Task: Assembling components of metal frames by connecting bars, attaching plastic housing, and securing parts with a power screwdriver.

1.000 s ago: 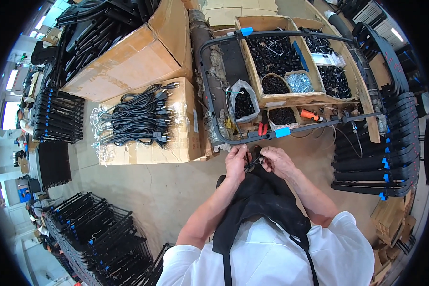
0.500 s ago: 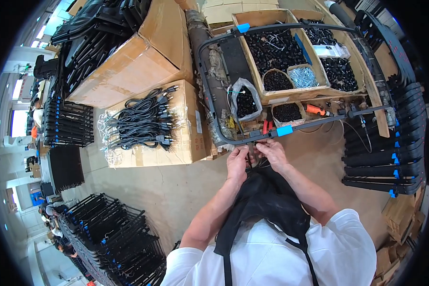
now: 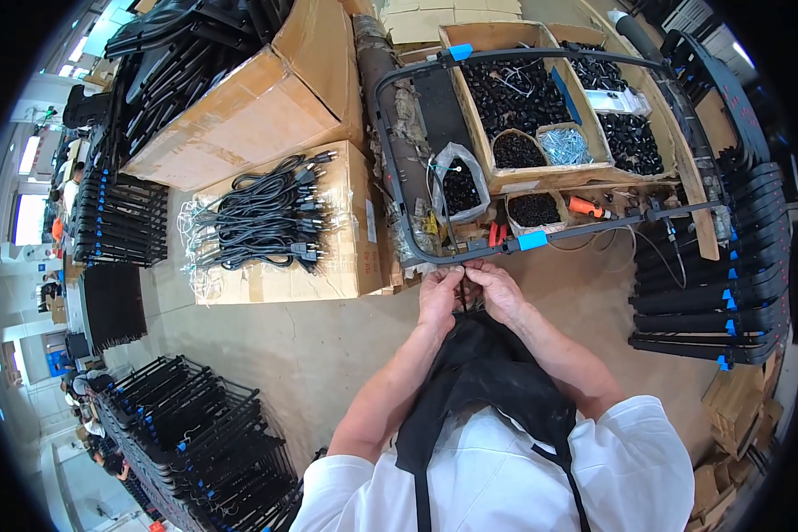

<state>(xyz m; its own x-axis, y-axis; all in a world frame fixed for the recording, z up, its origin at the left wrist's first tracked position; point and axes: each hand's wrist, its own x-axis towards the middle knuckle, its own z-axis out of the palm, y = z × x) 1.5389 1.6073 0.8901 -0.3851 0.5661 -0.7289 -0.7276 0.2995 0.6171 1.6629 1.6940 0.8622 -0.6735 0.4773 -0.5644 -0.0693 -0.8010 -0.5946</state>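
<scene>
A black tubular frame (image 3: 390, 177) with blue tape patches lies across the bench in front of me. At its near edge both my hands meet, fingertips close together. My left hand (image 3: 438, 300) is closed, pinching a thin black cable (image 3: 464, 297) that hangs between the hands toward my apron. My right hand (image 3: 496, 291) is closed too, its fingertips at the upper part of that cable, just under the frame tube. What exactly sits between the fingertips is too small to make out. Just beyond the hands lie red-handled pliers (image 3: 497, 234).
A wooden parts box (image 3: 550, 177) holds black fittings and silver screws. Nearby are a plastic bag (image 3: 461, 182) of black parts and an orange power tool (image 3: 588, 208). Bundled power cords (image 3: 266, 213) lie on a carton at left. Stacked black frames (image 3: 186, 434) stand at lower left.
My hands have drawn closer together and the fingertips now nearly touch beneath the frame tube. The whole view has shifted slightly; the frame and the boxes keep their places.
</scene>
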